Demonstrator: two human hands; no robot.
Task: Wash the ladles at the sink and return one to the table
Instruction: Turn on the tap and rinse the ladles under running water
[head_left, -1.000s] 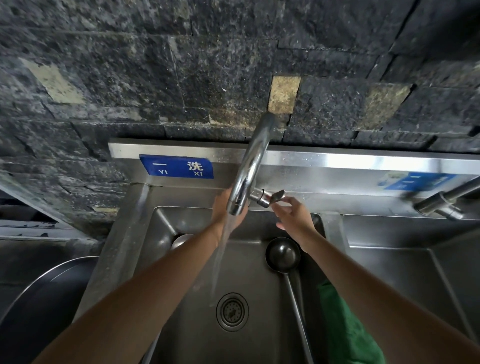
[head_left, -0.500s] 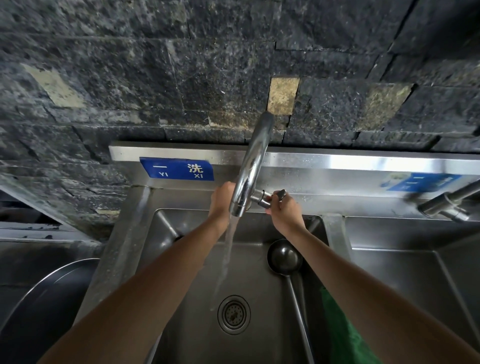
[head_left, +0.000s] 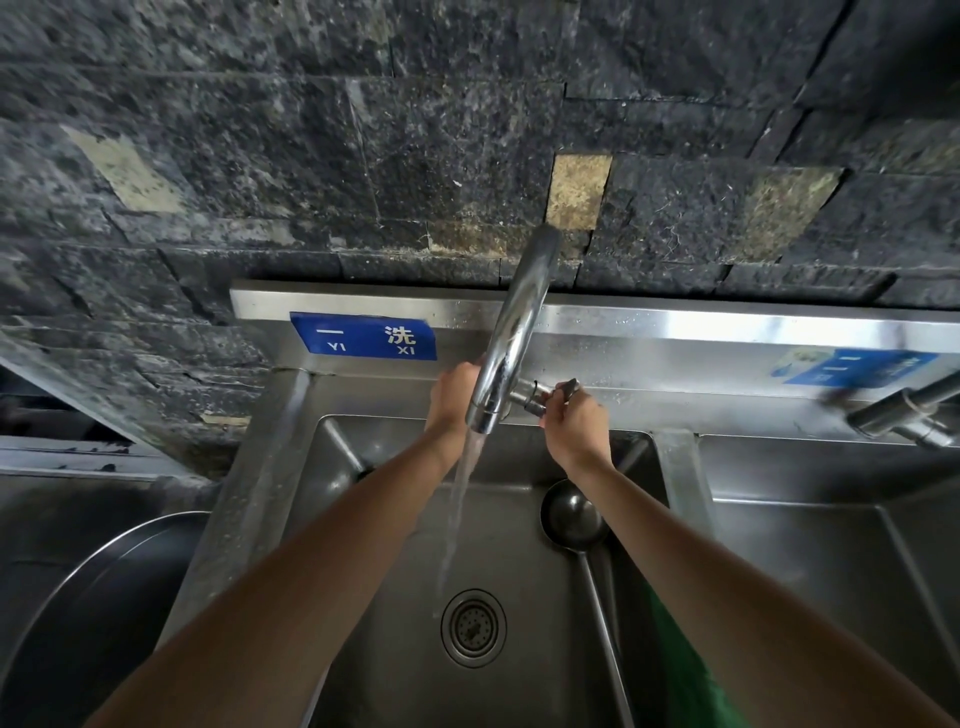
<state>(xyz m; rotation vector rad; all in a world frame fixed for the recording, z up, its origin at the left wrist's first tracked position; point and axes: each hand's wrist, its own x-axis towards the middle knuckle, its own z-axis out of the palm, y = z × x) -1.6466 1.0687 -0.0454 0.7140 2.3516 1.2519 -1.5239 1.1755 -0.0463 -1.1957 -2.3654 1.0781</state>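
Note:
A steel ladle (head_left: 574, 514) lies in the left sink basin (head_left: 363, 597), bowl toward the back and its long handle running toward me. Water runs from the curved faucet spout (head_left: 519, 332) down toward the drain (head_left: 474, 627). My left hand (head_left: 451, 395) is behind the spout near its outlet and grips it; its fingertips are hidden by the metal. My right hand (head_left: 571, 421) pinches the small tap lever (head_left: 563, 388) on the spout's right side. Neither hand touches the ladle.
A green cloth (head_left: 680, 670) hangs at the basin's right edge under my right arm. A second basin (head_left: 831, 571) with its own tap (head_left: 904, 415) lies to the right. A large round metal pan (head_left: 78, 613) sits to the left. A dark stone wall stands behind.
My right hand closed in on the tap lever and now pinches it. My left hand rose from under the outlet to the spout. The water keeps running.

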